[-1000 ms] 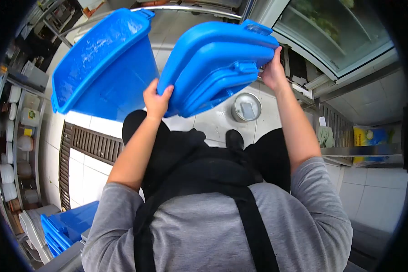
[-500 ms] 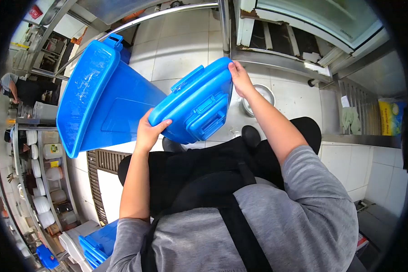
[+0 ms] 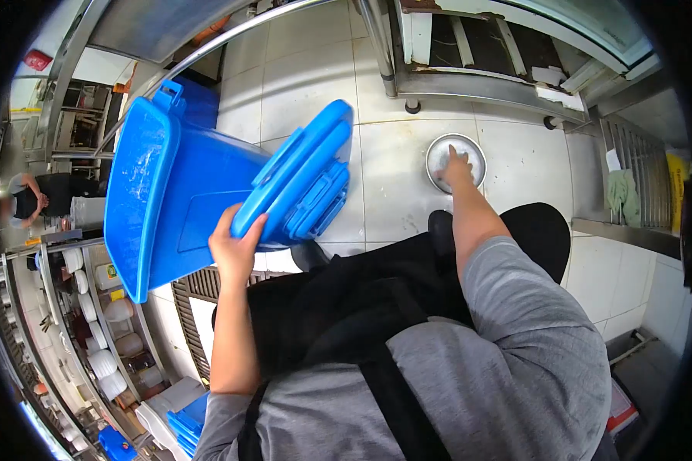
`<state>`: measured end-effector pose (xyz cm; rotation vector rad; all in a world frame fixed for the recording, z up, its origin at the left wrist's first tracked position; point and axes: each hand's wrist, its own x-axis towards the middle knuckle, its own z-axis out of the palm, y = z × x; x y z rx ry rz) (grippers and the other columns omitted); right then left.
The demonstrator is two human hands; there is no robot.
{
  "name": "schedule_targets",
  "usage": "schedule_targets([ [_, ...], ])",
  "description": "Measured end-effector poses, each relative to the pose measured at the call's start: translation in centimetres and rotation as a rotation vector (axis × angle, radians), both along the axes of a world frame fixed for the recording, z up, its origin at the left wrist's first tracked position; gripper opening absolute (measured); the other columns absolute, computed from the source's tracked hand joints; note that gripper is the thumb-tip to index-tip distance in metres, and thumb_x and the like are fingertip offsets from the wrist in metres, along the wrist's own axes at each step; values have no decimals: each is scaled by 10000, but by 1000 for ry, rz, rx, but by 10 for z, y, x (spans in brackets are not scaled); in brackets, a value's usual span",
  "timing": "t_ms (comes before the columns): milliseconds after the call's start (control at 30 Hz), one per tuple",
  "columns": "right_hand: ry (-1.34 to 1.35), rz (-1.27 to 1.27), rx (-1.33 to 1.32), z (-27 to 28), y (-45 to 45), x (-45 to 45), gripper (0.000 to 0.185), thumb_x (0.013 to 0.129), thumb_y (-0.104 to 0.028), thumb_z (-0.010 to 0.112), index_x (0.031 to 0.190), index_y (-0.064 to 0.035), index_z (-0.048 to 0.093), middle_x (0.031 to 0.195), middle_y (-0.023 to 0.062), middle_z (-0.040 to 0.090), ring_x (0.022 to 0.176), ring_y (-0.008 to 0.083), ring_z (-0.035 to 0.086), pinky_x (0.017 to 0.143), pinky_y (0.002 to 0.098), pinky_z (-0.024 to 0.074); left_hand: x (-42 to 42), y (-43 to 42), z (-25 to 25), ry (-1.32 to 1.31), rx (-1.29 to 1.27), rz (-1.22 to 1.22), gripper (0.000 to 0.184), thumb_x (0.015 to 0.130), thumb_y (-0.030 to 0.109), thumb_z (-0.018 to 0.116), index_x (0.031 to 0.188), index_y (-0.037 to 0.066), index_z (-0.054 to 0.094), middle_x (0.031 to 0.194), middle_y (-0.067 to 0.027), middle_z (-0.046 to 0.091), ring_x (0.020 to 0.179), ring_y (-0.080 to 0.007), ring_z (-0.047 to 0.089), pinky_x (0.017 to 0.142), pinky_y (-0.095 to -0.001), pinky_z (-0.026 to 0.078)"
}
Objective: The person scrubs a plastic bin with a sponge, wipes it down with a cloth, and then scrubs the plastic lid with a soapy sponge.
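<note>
My left hand [image 3: 237,244] grips the near-left edge of a blue bin lid [image 3: 304,173], thumb on one face and fingers behind. The lid is held tilted on its edge, with its raised latch flap facing right. Behind and left of it is a large blue bin [image 3: 211,184] with an open, water-spotted rim, partly covered by the lid. My right hand [image 3: 455,167] reaches down into a round metal bowl [image 3: 478,178] on the floor, fingers apart and somewhat blurred. What lies in the bowl is hard to make out.
White floor tiles [image 3: 396,177] surround the bowl. A steel rail [image 3: 261,19] runs behind the bin. Shelves with stacked white dishes [image 3: 104,361] stand left, near a drain grate [image 3: 196,296]. Another person [image 3: 50,192] is at far left. A green cloth [image 3: 623,196] hangs at right.
My right hand has let go of the lid and moved right and down into the bowl. My left hand still holds the lid, which has shifted left.
</note>
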<state>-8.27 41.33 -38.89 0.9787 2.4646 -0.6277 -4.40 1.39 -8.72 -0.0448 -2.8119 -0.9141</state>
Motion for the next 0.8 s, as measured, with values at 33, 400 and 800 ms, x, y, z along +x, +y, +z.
schedule_targets([
  [33,-125,5,-94,-11,2,-9,1133,689,-255,856,1513,-447,102,1615,101,45,1444,427,164,1086,659,281,2,-11,-1,-4,29,24,322,767,149,815,1014,4,667,834,-69,678,764,-104,606,701,-265,500],
  [400,-63,-121,-84,-66,25,-13,749,909,-92,559,1513,-363,209,1486,195,361,1328,382,422,1058,572,345,1,-76,-17,42,71,221,281,827,106,746,1041,-28,625,889,-79,651,821,-141,583,774,-283,477],
  [800,179,77,34,-28,38,-28,359,919,-171,477,1255,-77,562,1116,225,660,1033,390,641,892,479,508,7,-89,-60,100,182,311,330,886,200,706,1099,-36,616,962,-100,648,880,-158,570,833,-297,460],
])
